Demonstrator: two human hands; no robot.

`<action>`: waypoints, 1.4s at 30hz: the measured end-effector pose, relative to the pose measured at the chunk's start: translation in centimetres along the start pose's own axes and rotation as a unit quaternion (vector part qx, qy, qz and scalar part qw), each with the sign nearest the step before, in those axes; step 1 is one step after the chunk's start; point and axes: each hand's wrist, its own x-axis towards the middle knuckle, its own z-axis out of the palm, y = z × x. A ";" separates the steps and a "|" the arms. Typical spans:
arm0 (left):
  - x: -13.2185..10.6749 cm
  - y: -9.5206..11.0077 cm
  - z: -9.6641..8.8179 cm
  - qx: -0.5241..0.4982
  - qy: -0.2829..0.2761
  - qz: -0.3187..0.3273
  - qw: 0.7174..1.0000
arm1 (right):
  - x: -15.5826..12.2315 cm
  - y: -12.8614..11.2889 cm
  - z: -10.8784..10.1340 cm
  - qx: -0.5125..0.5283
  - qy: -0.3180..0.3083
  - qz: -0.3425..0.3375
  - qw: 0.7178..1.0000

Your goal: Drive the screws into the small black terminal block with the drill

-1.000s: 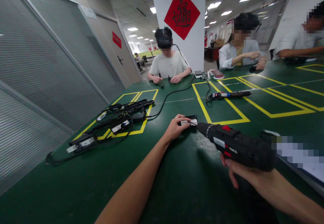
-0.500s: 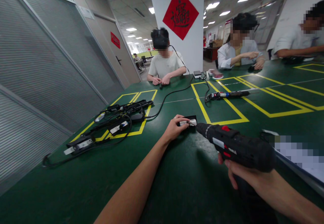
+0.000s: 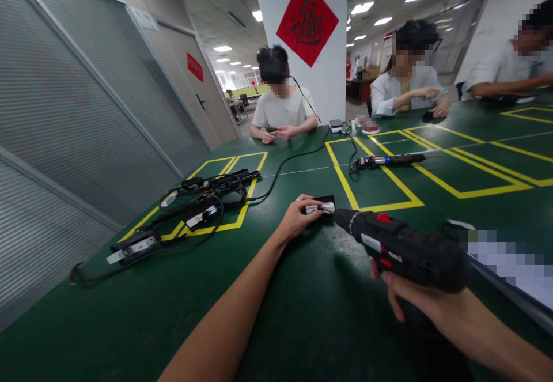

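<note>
My right hand [image 3: 415, 292] is wrapped round the handle of a black cordless drill [image 3: 401, 249] with red switches. The drill points left, its chuck close to a small black box-like part with a white face [image 3: 329, 207] on the green table. My left hand [image 3: 299, 216] grips that part from its left side, thumb and fingers over it. A thin metal bit or rod seems to reach from the chuck to the white face near my fingertips. Whether the tip touches it I cannot tell.
Black cables and adapters [image 3: 203, 197] lie bundled at left inside yellow tape lines. A pen-shaped electric tool [image 3: 389, 161] with a cord lies beyond the drill. At right is a clipboard-like object [image 3: 505, 267], partly blurred. Several people sit across the green table [image 3: 181, 313].
My hands, the drill and the black part hold nearly the same place. The person opposite has raised a small dark object between their hands. The view has shifted slightly.
</note>
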 end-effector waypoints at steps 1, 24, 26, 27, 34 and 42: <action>0.0 0.0 0.0 0.000 -0.001 0.000 1.000 | 0.1 0.1 0.0 0.008 -0.002 -0.005 1.000; -0.1 0.0 -0.1 0.013 0.001 0.014 1.000 | 0.1 0.4 -0.1 0.004 -0.002 0.001 1.000; 0.0 0.0 -0.1 0.012 0.001 0.012 1.000 | 0.1 0.3 -0.1 -0.004 0.001 0.007 1.000; 0.0 0.0 -0.1 0.012 0.002 0.011 1.000 | 0.0 0.2 0.0 -0.007 0.003 0.008 1.000; -0.1 0.3 0.0 0.012 0.009 0.007 1.000 | 0.0 0.3 0.0 -0.023 0.016 -0.003 1.000; 0.1 0.0 0.2 0.008 0.016 0.004 1.000 | 0.1 0.5 0.0 -0.006 -0.001 -0.007 1.000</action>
